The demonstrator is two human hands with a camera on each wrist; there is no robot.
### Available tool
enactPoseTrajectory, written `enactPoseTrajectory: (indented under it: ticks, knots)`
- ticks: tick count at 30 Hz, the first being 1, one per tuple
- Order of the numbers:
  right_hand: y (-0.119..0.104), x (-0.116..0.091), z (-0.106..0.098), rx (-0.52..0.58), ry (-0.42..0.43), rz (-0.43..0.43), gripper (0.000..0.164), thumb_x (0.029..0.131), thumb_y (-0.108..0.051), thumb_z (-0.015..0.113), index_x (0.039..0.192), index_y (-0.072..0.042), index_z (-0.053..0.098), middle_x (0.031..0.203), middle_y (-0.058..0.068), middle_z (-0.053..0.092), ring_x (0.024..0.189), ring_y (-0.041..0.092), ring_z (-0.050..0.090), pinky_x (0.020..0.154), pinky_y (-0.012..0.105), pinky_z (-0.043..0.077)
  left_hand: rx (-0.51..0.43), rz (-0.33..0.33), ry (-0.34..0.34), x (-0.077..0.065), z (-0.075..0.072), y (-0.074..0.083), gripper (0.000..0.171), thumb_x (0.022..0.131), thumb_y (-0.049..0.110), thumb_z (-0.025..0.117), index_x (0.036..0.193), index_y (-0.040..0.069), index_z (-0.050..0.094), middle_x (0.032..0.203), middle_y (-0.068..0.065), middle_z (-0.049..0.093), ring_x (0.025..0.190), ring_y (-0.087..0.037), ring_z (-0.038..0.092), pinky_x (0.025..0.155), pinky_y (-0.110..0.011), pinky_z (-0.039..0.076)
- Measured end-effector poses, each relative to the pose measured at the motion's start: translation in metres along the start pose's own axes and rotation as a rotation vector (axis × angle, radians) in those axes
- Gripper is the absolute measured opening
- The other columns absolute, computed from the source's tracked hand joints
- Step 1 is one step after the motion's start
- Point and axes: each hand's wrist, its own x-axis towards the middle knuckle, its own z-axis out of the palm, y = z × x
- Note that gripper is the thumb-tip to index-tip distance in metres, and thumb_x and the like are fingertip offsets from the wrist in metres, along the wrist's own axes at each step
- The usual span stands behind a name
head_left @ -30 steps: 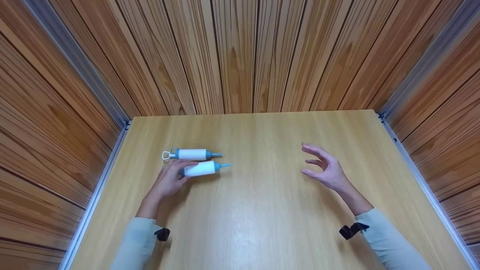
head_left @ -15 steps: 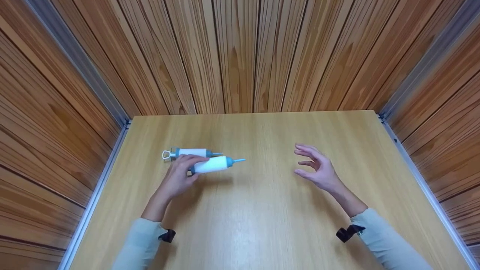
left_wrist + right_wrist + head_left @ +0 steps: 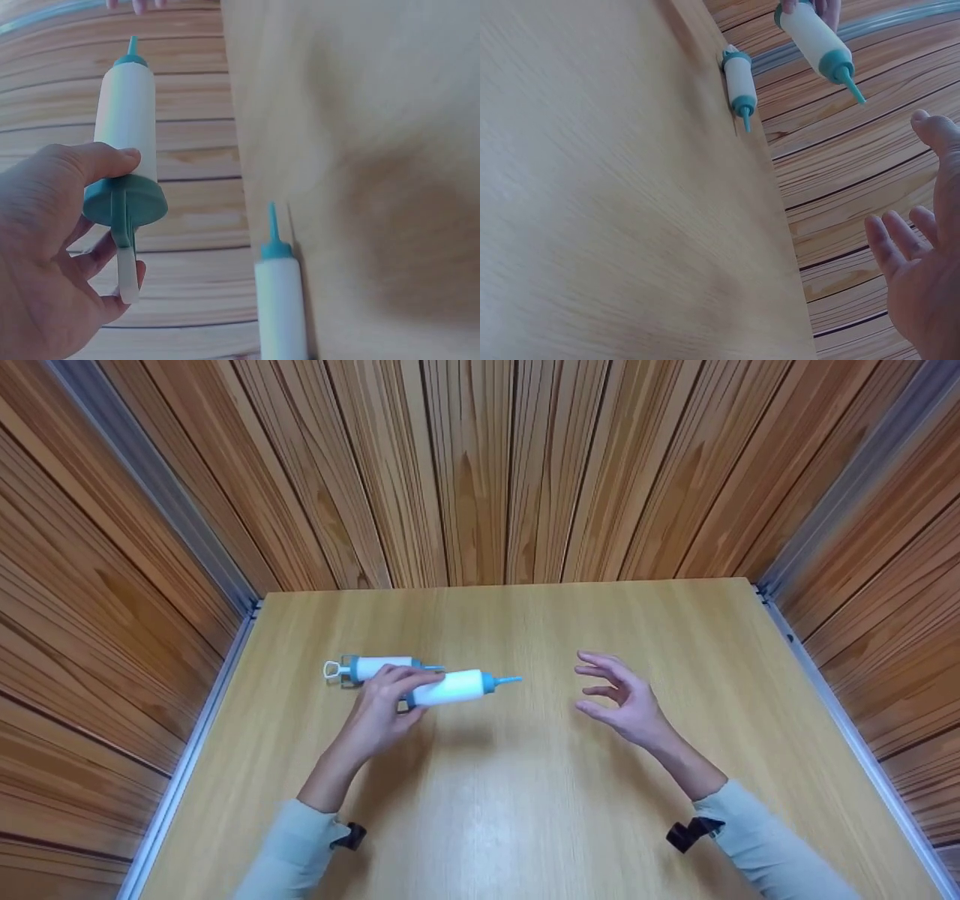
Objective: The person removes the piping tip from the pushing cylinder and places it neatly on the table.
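My left hand (image 3: pixel 386 709) grips a piping syringe (image 3: pixel 454 688) near its rear collar, above the table. It has a white barrel and a blue-green nozzle pointing right, as the left wrist view also shows, with the thumb (image 3: pixel 112 159) on the barrel. Its handle (image 3: pixel 127 274) sticks out behind the collar. A second, similar syringe (image 3: pixel 381 666) lies on the table just behind the left hand, which partly covers it in the head view; its ring handle (image 3: pixel 332 669) faces left. My right hand (image 3: pixel 626 701) hovers to the right of the nozzle, fingers spread and bent a little, holding nothing.
The wooden table (image 3: pixel 480 825) bears both hands' shadows. Plank-patterned walls (image 3: pixel 480 472) rise at the back and both sides, with metal rails (image 3: pixel 191 731) along the side edges. A dark strap device (image 3: pixel 694 832) hangs at the right wrist.
My left hand has lifted the syringe off the table area beside the other one and carried it right. My right hand has drifted left toward it. The second syringe stays put.
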Motion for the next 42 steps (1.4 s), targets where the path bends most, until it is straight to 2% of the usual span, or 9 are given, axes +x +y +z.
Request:
enactPoseTrajectory:
  ticks: [6, 13, 21, 28, 37, 42]
  knots:
    - [-0.002, 0.001, 0.005, 0.020, -0.014, 0.001, 0.070, 0.090, 0.023, 0.076, 0.155, 0.016, 0.052, 0.155, -0.014, 0.064, 0.141, 0.017, 0.070, 0.106, 0.025, 0.064, -0.018, 0.052, 0.005, 0.004, 0.005, 0.014, 0.048, 0.093, 0.000, 0.089, 0.137, 0.016, 0.081, 0.140, -0.015, 0.080, 0.129, -0.042, 0.069, 0.108, -0.062, 0.060]
    - [-0.003, 0.004, 0.011, 0.044, -0.028, -0.014, 0.069, 0.090, 0.023, 0.075, 0.154, 0.018, 0.050, 0.155, -0.014, 0.063, 0.142, 0.012, 0.070, 0.107, 0.025, 0.063, -0.058, 0.030, -0.025, 0.010, 0.009, 0.030, 0.047, 0.095, 0.003, 0.088, 0.139, 0.018, 0.080, 0.143, -0.012, 0.079, 0.132, -0.040, 0.067, 0.113, -0.063, 0.058]
    - [-0.002, 0.005, 0.018, 0.076, -0.015, -0.036, 0.068, 0.091, 0.024, 0.074, 0.154, 0.018, 0.051, 0.157, -0.010, 0.065, 0.142, 0.016, 0.071, 0.107, 0.027, 0.064, -0.082, 0.046, -0.045, 0.016, 0.016, 0.041, 0.047, 0.097, 0.004, 0.087, 0.141, 0.018, 0.079, 0.145, -0.011, 0.078, 0.133, -0.038, 0.066, 0.112, -0.059, 0.058]
    - [0.000, 0.005, 0.022, 0.126, -0.032, -0.033, 0.063, 0.094, 0.023, 0.071, 0.153, 0.020, 0.050, 0.155, -0.011, 0.069, 0.140, 0.013, 0.073, 0.107, 0.027, 0.064, -0.108, 0.062, -0.057, 0.017, 0.024, 0.048, 0.049, 0.098, 0.004, 0.086, 0.143, 0.020, 0.078, 0.146, -0.009, 0.077, 0.134, -0.035, 0.065, 0.109, -0.056, 0.059]
    - [-0.005, 0.006, 0.029, 0.085, -0.016, 0.001, 0.053, 0.094, 0.020, 0.075, 0.144, 0.017, 0.061, 0.145, -0.007, 0.076, 0.123, 0.010, 0.079, 0.101, 0.025, 0.066, -0.110, 0.100, -0.050, 0.019, 0.034, 0.056, 0.045, 0.097, 0.006, 0.087, 0.140, 0.017, 0.080, 0.143, -0.011, 0.079, 0.129, -0.037, 0.065, 0.109, -0.056, 0.052]
    - [-0.008, 0.006, 0.034, 0.074, -0.002, 0.004, 0.045, 0.093, 0.020, 0.076, 0.137, 0.016, 0.067, 0.135, -0.008, 0.079, 0.113, 0.007, 0.079, 0.099, 0.023, 0.066, -0.099, 0.114, -0.045, 0.021, 0.036, 0.058, 0.045, 0.097, 0.004, 0.087, 0.140, 0.017, 0.080, 0.142, -0.010, 0.080, 0.128, -0.036, 0.066, 0.107, -0.056, 0.053]
